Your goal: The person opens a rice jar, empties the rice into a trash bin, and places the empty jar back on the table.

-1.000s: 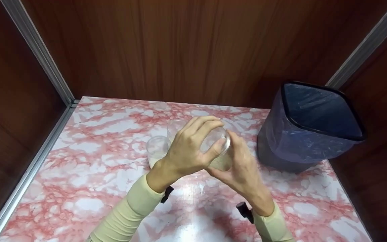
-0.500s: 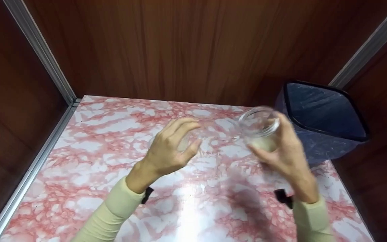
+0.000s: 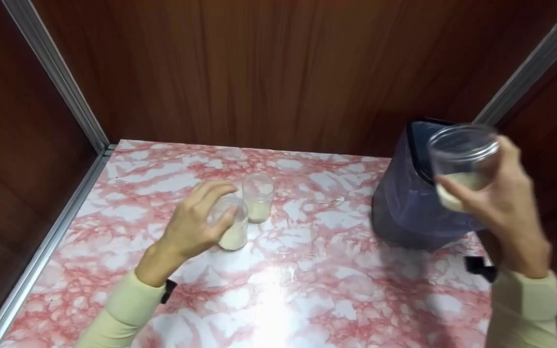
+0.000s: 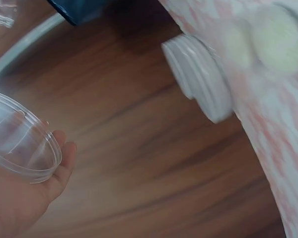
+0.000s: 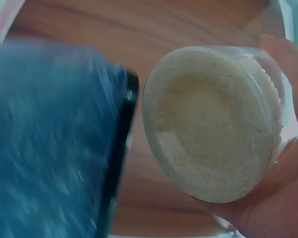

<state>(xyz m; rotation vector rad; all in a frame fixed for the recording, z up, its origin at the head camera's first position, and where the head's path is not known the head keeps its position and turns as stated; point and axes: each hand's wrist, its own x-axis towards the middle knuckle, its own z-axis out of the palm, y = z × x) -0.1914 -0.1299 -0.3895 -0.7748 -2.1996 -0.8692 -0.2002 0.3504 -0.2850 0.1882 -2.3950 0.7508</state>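
Observation:
My right hand [image 3: 508,198] grips a clear jar [image 3: 462,183] with pale powder in its lower part, held up in front of the bin. Seen from below in the right wrist view, the powder [image 5: 206,124] covers the jar's base. My left hand [image 3: 189,222] holds a round clear lid [image 4: 27,136] between curled fingers and thumb. In the head view that lid hardly shows against what lies behind it. Two more clear jars with pale powder stand upright on the table: a nearer jar [image 3: 234,237], overlapped by the left fingers, and a farther jar [image 3: 258,210].
A bin [image 3: 404,208] lined with a translucent bag stands at the table's back right corner. The table [image 3: 162,270] has a red and white marbled top. Dark wood panels [image 3: 259,72] rise behind it and at both sides.
The hands have separated. The right hand carried the jar right and up to the bin, its lid off. The left hand moved left and down with the lid, uncovering the two standing jars.

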